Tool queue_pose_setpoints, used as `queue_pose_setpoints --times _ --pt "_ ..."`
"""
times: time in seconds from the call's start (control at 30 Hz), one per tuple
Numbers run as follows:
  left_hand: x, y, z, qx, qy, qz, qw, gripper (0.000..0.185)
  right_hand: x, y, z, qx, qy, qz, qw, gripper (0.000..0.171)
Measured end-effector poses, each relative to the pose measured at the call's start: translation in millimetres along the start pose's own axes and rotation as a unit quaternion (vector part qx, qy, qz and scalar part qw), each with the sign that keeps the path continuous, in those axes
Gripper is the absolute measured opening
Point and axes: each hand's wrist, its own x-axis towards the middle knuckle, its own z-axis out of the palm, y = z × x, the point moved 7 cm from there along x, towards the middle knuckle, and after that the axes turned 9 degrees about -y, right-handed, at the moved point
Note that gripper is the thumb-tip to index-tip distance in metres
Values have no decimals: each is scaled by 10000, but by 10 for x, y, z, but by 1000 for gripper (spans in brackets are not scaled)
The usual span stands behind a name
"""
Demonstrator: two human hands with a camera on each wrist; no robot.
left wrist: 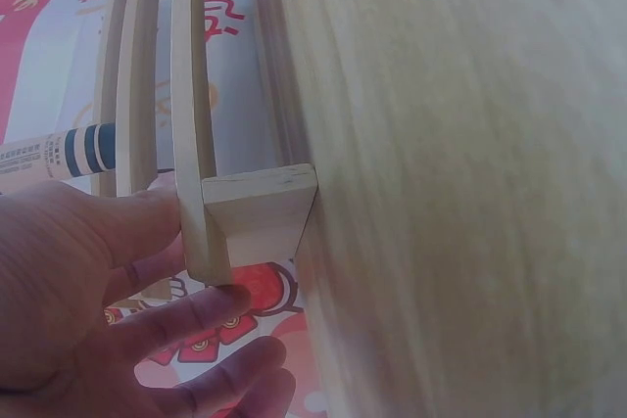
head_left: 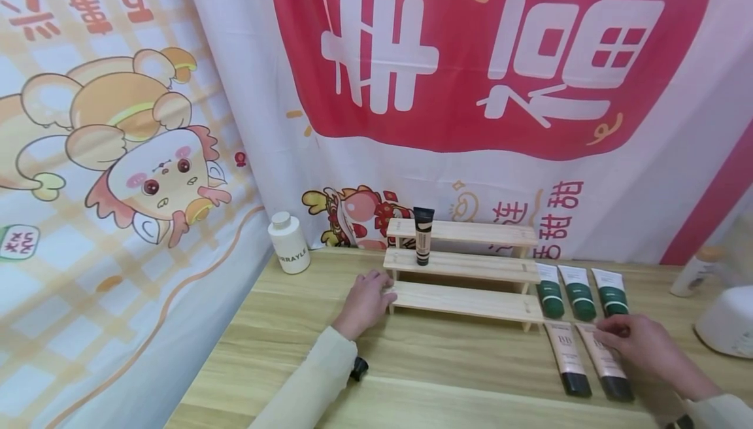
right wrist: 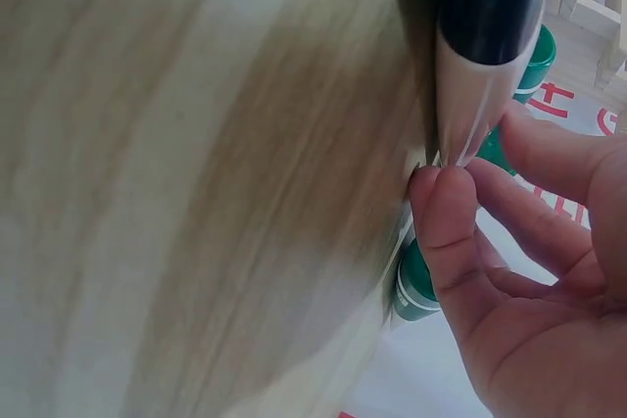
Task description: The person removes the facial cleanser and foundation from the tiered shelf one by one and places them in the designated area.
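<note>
At the left end of a three-tier wooden display rack (head_left: 465, 301), my left hand (head_left: 366, 301) grips the end of a plank. Its thumb and fingers lie on either side of the plank (left wrist: 191, 95) in the left wrist view. My right hand (head_left: 641, 347) pinches the edge of a beige BB cream tube (head_left: 610, 369) with a black cap, which lies on the table. The right wrist view shows thumb and fingers at that tube's beige body (right wrist: 475, 95). Left of it lies a second BB cream tube (head_left: 566, 354). A small beige tube with black ends (head_left: 423, 239) stands on the middle tier.
Several tubes lie right of the rack, including white-and-green ones (head_left: 582, 295). A white bottle (head_left: 289, 246) stands at the back left, another bottle (head_left: 697, 272) at the right near a white rounded object (head_left: 726, 324). A black object (head_left: 359, 369) shows beside the left sleeve.
</note>
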Motion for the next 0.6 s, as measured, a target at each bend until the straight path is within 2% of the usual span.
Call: queue_pose_setpoints --times 0.13,0.2,0.3,0.43,0.6 --pt "-12 21 -18 -1 -22 8 10000 28 -41 -34 -77 188 58 87 9998 45" --pt "-17 26 -22 -25 -34 7 10000 28 -78 -102 -154 207 209 -23 9996 44" --pt "-20 29 -26 -55 -52 -8 10000 28 -144 -289 -274 9 549 -387 9977 38" --pt "-17 30 -32 -63 -67 -33 10000 28 -226 -639 -383 -274 962 -1015 9898 28" --pt "-23 39 -39 -124 -77 -14 9999 28 -260 -1151 -445 -330 1359 -1839 9729 20"
